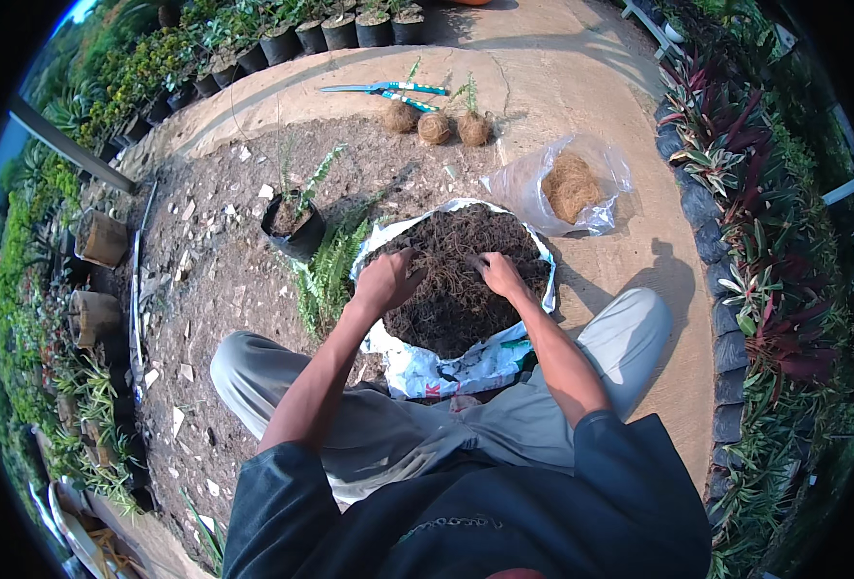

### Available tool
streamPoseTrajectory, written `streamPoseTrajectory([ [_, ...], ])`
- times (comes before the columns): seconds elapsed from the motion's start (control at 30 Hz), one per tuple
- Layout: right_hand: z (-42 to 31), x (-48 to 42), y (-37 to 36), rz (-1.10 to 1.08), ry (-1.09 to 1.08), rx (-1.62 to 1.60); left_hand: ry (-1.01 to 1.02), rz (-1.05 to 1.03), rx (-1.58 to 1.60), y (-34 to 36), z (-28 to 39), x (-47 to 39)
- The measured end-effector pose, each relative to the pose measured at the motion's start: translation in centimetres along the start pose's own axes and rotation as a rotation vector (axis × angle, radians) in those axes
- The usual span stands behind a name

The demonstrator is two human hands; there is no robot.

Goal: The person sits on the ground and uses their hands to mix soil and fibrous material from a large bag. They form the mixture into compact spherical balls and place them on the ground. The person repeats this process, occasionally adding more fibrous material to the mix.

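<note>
A white plastic sack point(427, 369) with its top rolled open lies before my crossed legs, full of dark soil point(427, 322). A tangled clump of brown fibrous roots point(445, 271) rests on the soil, between my hands. My left hand point(389, 279) has its fingers in the clump's left side, thumb apart from the fingers. On the right side, my right hand point(498, 273) pinches roots with soil-darkened fingertips. The fingertips of both hands are partly hidden among roots and soil. Green fern fronds point(333, 271) spread beside the sack's left edge.
Left of the sack stands a black nursery bag point(295, 228) with a small fern. Beyond it are teal-handled hedge shears point(391, 89) and three fibre-wrapped balls point(434, 128). A clear plastic bag point(517, 181) holds coconut fibre point(573, 187). Potted plants point(340, 30) line the path.
</note>
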State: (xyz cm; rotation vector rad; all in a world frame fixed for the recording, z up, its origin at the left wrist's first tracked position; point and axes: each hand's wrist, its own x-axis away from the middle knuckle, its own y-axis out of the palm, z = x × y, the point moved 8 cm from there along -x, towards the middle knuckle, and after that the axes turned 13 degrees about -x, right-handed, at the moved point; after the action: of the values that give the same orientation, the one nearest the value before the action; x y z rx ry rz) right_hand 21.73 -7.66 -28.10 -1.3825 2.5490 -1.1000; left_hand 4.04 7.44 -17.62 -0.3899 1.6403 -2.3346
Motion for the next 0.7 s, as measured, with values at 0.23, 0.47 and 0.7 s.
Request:
streamPoseTrajectory([
  [0.23, 2.3, -0.6, 2.8, -0.133, -0.036, 0.107, -0.056, -0.059, -0.001, -0.3, -0.4, 0.4],
  [0.47, 1.4, -1.6, 3.6, -0.202, 0.156, 0.070, -0.085, -0.057, -0.016, -0.4, -1.7, 0.6],
  [0.7, 0.5, -2.2, 3.6, -0.061, 0.069, 0.402, -0.098, -0.022, -0.036, -1.0, -2.3, 1.2],
])
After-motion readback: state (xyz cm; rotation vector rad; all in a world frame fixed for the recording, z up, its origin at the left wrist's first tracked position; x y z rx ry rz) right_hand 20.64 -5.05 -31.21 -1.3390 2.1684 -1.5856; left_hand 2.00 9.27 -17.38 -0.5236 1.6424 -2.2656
